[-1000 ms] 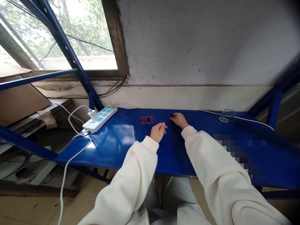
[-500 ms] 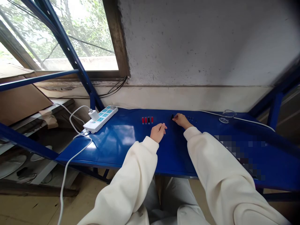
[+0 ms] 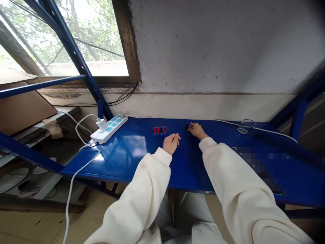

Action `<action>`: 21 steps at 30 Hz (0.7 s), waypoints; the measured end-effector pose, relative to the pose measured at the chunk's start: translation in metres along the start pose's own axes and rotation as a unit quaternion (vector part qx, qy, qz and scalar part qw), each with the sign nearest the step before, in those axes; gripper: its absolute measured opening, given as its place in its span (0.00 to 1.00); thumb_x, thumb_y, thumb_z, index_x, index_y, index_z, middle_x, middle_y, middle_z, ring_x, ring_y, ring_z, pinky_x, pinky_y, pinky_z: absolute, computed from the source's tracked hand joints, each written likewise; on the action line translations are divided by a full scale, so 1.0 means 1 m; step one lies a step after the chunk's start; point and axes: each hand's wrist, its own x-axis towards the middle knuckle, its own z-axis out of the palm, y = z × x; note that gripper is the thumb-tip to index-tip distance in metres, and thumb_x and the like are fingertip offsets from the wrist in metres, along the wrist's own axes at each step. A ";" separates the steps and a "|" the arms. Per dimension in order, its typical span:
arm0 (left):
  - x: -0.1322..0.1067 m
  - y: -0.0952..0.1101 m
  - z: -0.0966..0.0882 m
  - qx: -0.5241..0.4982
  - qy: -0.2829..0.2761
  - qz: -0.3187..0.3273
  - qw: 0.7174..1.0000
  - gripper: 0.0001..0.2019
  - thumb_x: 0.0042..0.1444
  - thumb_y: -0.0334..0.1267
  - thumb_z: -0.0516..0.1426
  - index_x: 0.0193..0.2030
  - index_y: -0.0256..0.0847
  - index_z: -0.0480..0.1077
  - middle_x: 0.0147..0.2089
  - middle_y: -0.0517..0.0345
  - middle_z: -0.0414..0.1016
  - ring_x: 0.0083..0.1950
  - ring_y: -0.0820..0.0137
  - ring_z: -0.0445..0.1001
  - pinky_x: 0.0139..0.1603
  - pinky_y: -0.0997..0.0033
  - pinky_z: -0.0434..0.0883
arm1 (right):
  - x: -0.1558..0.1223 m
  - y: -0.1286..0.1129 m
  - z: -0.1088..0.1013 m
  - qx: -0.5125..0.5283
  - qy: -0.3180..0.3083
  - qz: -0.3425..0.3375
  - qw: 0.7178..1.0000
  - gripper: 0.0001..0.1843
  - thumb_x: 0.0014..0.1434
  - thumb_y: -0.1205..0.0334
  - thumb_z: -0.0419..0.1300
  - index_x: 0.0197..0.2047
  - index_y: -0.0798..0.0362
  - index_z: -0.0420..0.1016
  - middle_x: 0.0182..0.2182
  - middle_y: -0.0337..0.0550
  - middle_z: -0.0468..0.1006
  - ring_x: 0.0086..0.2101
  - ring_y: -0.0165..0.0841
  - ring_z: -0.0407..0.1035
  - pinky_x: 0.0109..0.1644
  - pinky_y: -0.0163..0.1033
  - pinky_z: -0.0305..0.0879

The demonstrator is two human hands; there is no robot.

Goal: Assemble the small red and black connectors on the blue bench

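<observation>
On the blue tabletop [image 3: 124,162], my left hand [image 3: 171,144] rests with its fingers curled closed; whatever they may hold is hidden. Just left of it stands a short row of small cylinders with pale ends: a red cylinder [image 3: 154,130], another red cylinder [image 3: 157,130], a black cylinder [image 3: 161,130] and a third red cylinder [image 3: 165,130]. My right hand [image 3: 196,130] is closed in a pinch beside a small dark piece [image 3: 187,127]. What lies between its fingertips is too small to make out. Several tiny parts [image 3: 208,129] lie right of that hand.
At the back left sits a white power strip [image 3: 109,129] with a plug in it and a white cable [image 3: 72,181] hanging over the edge. A clear ring-shaped item [image 3: 242,130] lies back right. Blue frame posts [image 3: 86,74] flank the table.
My right hand's fingertips have shifted very slightly right beside the small dark piece. My left hand and the row of cylinders stay where they were.
</observation>
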 end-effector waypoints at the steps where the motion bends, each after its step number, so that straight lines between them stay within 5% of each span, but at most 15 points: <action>1: 0.000 0.000 0.000 -0.001 0.000 0.000 1.000 0.21 0.56 0.51 0.44 0.28 0.38 0.68 0.20 0.60 0.66 0.21 0.76 0.64 0.26 0.75 0.63 | 0.001 0.000 0.000 -0.001 -0.002 -0.001 1.000 0.08 0.49 0.67 0.58 0.35 0.57 0.72 0.33 0.47 0.76 0.33 0.32 0.70 0.36 0.32 0.62; 11: 0.004 -0.004 -0.001 -0.030 0.042 -0.012 0.999 0.20 0.56 0.51 0.45 0.27 0.38 0.68 0.19 0.61 0.66 0.21 0.77 0.64 0.25 0.76 0.64 | -0.013 -0.001 -0.020 0.021 -0.036 0.046 0.998 0.23 0.46 0.62 0.62 0.46 0.61 0.68 0.33 0.49 0.76 0.33 0.33 0.71 0.35 0.33 0.63; 17: 0.012 -0.002 -0.007 -0.165 0.192 -0.075 0.965 0.18 0.53 0.50 0.48 0.24 0.37 0.66 0.15 0.63 0.61 0.15 0.79 0.60 0.17 0.78 0.59 | -0.039 -0.006 -0.029 -0.031 0.060 0.034 0.997 0.12 0.50 0.59 0.58 0.36 0.57 0.70 0.30 0.49 0.75 0.33 0.35 0.70 0.34 0.35 0.61; 21: 0.014 0.002 -0.016 -0.256 0.289 -0.100 0.917 0.18 0.52 0.51 0.48 0.23 0.37 0.62 0.14 0.66 0.58 0.13 0.80 0.57 0.14 0.79 0.53 | -0.062 -0.040 -0.017 0.011 0.021 -0.093 0.995 0.09 0.53 0.59 0.55 0.35 0.54 0.70 0.31 0.45 0.75 0.32 0.31 0.69 0.35 0.33 0.60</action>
